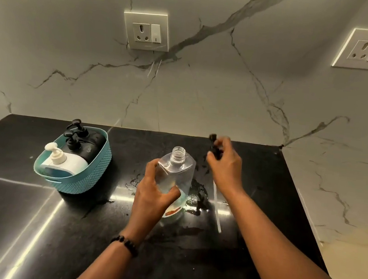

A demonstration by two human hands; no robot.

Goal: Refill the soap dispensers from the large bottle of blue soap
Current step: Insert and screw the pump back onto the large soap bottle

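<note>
A clear soap dispenser bottle (175, 172) stands upright on the black counter (19, 224), its neck uncapped and its inside nearly empty. My left hand (152, 193) grips the bottle's lower body. Just right of the bottle, my right hand (225, 164) holds up a black pump head (214, 144), whose clear dip tube (216, 206) hangs down past my wrist. No blue soap bottle is in view.
A teal basket (87, 176) at the left holds two black pump dispensers (86, 144) and a white pump bottle (66, 160). Wet patches (196, 200) lie around the clear bottle. Two wall sockets (146, 30) sit on the marble backsplash.
</note>
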